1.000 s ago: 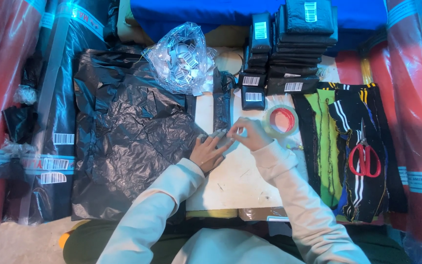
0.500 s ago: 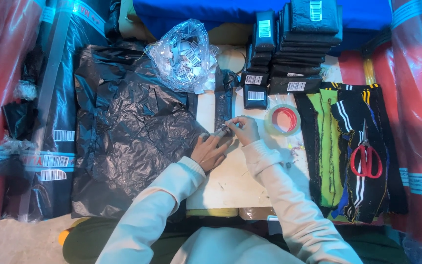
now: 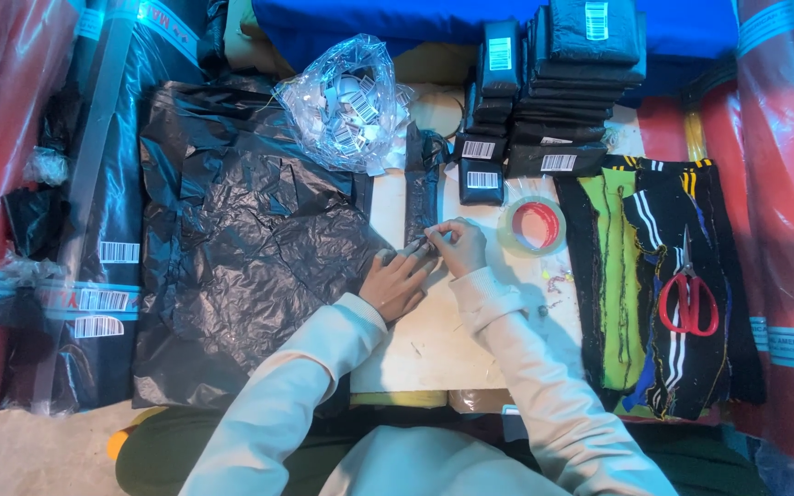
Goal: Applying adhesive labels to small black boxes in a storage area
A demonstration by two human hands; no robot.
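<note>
My left hand (image 3: pixel 399 283) lies flat on the white table (image 3: pixel 434 340), fingers spread, pressing the near end of a narrow black fabric strip (image 3: pixel 420 184). My right hand (image 3: pixel 459 244) meets it at the fingertips, pinching something small at that same end of the strip; I cannot make out what it is. A roll of clear tape with a red core (image 3: pixel 533 226) sits just right of my right hand. Both arms wear pale long sleeves.
A crumpled black plastic sheet (image 3: pixel 241 248) covers the left. A clear bag of barcode labels (image 3: pixel 346 106) lies behind it. Stacked black labelled packets (image 3: pixel 562 83) stand at the back right. Red-handled scissors (image 3: pixel 688 298) rest on striped fabric pieces (image 3: pixel 636 276). Red rolls flank both sides.
My right hand has drawn left, away from the tape roll, closer to my left hand's fingertips at the strip's end. My left hand has stayed put.
</note>
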